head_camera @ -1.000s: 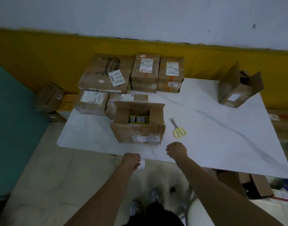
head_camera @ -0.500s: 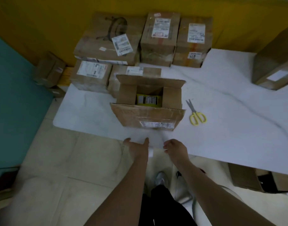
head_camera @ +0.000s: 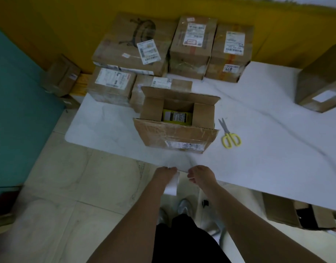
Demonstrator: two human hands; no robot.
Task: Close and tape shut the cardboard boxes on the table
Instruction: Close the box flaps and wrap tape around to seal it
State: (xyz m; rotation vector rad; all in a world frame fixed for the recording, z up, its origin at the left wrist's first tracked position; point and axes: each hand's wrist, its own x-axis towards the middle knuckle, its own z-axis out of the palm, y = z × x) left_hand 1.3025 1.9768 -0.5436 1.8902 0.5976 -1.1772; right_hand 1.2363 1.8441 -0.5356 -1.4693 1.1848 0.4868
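Left hand (head_camera: 166,175): fingers curled round the top of a white strip (head_camera: 172,186), which hangs down from the fist at the near edge of the table (head_camera: 267,149). Probably tape or its backing; too blurred to be sure.

Right hand (head_camera: 200,175): just beside the left, fingers curled toward the strip's upper end. I cannot tell whether it pinches a loose end or holds nothing.

Straight ahead of both hands, near but not touched: the open box (head_camera: 176,137), flaps not shut, a yellow packet (head_camera: 177,117) showing inside. Scissors (head_camera: 229,137) lie ahead and right of the right hand, just beside the box. Beyond the open box, sealed boxes (head_camera: 191,46) are stacked against the wall. Far off to the right, another box (head_camera: 321,82); open or shut, not readable.

Judgement: the step looks like freeing a tape end. To do it well:
- Get a clean end first.
- Fold the short flaps in, then bring the long flaps edge to edge.
- Press the seam flat with one hand.
- Run the tape along the seam and down both sides.
- Cut with the scissors.
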